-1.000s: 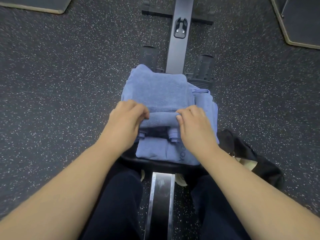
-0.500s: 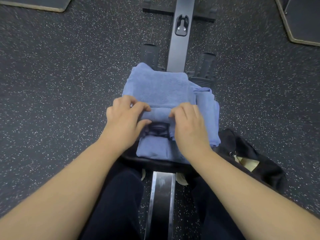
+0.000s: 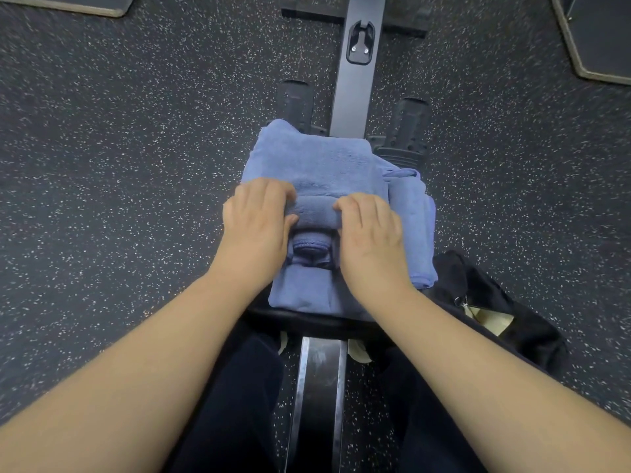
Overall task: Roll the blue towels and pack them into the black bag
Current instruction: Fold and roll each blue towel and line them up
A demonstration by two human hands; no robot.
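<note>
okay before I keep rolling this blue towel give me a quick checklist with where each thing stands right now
1. Left hand gripping the roll: ok, fingers curled over its left end.
2. Right hand gripping the roll: ok, fingers curled over its right end.
3. Rolled part even across: ok, looks level between the hands.
4. Unrolled blue towel flat ahead: ok, lies smooth.
5. Second towel out of the way: cannot tell, it lies bunched against the right side.
6. Black bag open and ready: ok, it sits on the floor at the right with its mouth open.
</note>
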